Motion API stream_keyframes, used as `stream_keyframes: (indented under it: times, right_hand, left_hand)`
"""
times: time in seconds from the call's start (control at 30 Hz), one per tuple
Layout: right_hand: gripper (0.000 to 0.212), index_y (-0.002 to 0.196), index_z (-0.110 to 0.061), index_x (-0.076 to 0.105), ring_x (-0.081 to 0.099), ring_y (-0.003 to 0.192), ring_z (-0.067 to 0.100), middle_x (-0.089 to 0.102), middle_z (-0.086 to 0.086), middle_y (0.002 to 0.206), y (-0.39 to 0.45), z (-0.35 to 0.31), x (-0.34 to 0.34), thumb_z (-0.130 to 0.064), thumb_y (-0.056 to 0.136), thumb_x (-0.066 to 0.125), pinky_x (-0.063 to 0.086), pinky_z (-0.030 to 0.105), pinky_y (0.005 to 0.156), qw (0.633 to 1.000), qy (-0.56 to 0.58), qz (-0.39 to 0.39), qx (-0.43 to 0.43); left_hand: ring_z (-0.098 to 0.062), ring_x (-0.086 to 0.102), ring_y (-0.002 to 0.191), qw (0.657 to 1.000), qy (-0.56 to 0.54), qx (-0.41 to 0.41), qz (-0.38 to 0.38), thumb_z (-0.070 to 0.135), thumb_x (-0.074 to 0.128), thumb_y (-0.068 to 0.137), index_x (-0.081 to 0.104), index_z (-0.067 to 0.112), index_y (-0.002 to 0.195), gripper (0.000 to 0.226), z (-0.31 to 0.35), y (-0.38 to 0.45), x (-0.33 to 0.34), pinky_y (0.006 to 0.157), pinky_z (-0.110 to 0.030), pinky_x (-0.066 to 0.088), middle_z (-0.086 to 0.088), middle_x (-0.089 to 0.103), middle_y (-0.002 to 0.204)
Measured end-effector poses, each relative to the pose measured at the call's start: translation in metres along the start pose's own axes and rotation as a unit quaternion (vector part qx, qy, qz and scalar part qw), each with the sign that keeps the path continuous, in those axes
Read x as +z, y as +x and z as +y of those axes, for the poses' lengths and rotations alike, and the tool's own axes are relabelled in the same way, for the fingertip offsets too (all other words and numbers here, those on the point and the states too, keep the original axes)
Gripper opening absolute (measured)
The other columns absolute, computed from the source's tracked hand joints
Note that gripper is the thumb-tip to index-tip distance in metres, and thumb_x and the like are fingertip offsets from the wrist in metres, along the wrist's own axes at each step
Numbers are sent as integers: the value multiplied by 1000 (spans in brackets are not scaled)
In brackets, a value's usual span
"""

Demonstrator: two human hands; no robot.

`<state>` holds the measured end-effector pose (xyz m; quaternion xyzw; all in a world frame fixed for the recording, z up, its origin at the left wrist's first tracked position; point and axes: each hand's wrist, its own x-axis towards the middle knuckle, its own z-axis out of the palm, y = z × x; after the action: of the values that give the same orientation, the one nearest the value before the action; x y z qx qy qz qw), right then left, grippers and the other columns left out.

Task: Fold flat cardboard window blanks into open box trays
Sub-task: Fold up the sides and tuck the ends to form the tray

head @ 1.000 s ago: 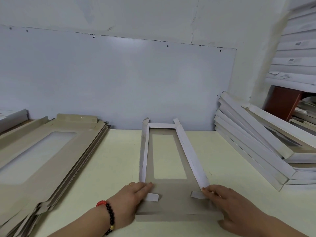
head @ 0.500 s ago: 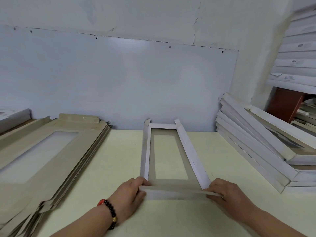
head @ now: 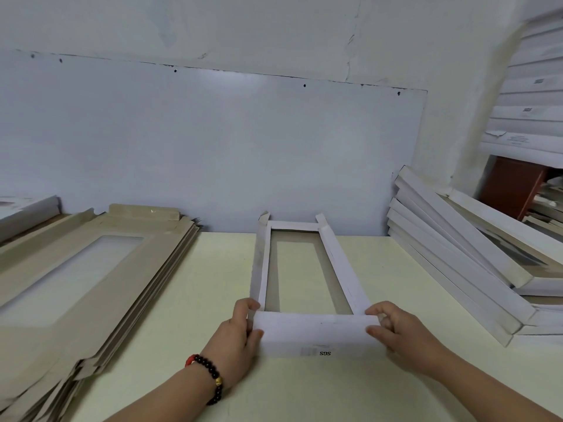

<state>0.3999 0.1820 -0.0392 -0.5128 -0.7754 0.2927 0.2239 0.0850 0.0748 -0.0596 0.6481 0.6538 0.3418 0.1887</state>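
Note:
A cardboard window blank (head: 338, 263) lies lengthwise on the pale table, brown inside, white outside. Its two long side walls and far end wall stand up around the rectangular window. The near end flap (head: 316, 333) is raised, its white face with small print toward me. My left hand (head: 240, 339) pinches the flap's left corner, thumb on the front and fingers over the top. My right hand (head: 396, 333) pinches the right corner the same way.
A thick stack of flat brown blanks (head: 82, 269) lies at the left. Folded white trays (head: 457, 260) lean in a pile at the right, with more stacked on shelves (head: 530, 117) behind. A grey panel on the wall (head: 213, 147) backs the table (head: 189, 300).
The near end flap lay flat a second ago with my hands on the side tabs. It has swung up to standing, and both hands now hold its corners.

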Motion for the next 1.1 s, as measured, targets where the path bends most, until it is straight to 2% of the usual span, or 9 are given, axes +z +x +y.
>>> stream_keyframes:
  times: [0.1,0.17,0.27,0.43,0.6,0.77,0.87,0.93,1.1]
  right_hand:
    - [17,95,-31,53,39,48,4,43,-8,49,0,3,6,-19,90,63,32,19,51,999,-29,24,-10]
    - [16,85,-33,54,42,50,5,49,-10,52,0,3,9,-21,91,62,33,19,51,997,-61,26,-29]
    - [26,72,-35,54,51,61,4,60,-13,64,-1,2,10,-22,93,58,38,18,60,991,-124,17,-55]
    - [37,65,-20,44,43,64,7,50,-7,69,-5,-3,12,-37,98,46,37,22,66,971,-227,-2,-81]
    - [34,74,-24,67,55,90,14,55,-14,99,-11,-10,14,-52,90,56,36,30,81,915,-355,35,-189]
    - [35,50,-31,59,61,67,6,52,-21,61,-13,-21,24,-47,49,90,43,25,74,856,-439,91,-258]
    - [34,54,-30,59,57,56,6,52,-17,56,-13,-30,42,-43,45,89,33,24,69,840,-465,65,-271]
    - [34,55,-29,59,55,52,5,53,-15,56,-11,-40,60,-44,45,88,28,26,65,828,-475,61,-292]
    - [36,59,-29,62,58,56,3,57,-13,59,-3,-63,101,-55,47,84,30,23,66,829,-463,45,-309]
  left_hand:
    - [-2,53,69,999,29,19,7,18,47,98,44,30,107,15,0,0,-1,67,-18,43,8,58,77]
    - [-7,59,105,998,49,46,4,17,48,99,60,23,95,14,-4,1,0,92,-19,43,10,64,110]
    - [-1,37,135,992,97,85,-19,24,48,100,67,14,91,23,-13,2,-1,104,-11,31,6,45,142]
    - [-2,46,124,981,120,147,-32,37,52,97,72,20,97,26,-18,1,-1,98,-6,29,7,55,131]
    - [-18,46,89,955,244,171,-3,44,50,93,69,24,84,29,-10,3,-5,79,-30,35,12,64,87]
    - [-10,53,64,909,376,180,1,32,83,48,59,26,52,26,10,1,1,72,-35,51,18,46,47]
    - [-19,53,97,896,414,159,-33,17,63,71,65,23,75,7,13,3,16,108,-62,24,14,58,67]
    - [-21,38,117,897,418,133,-58,14,42,86,62,20,94,22,12,8,28,113,-58,-3,7,61,88]
    - [-22,36,120,902,408,125,-64,14,35,89,58,19,104,28,18,10,36,111,-50,-4,1,59,101]
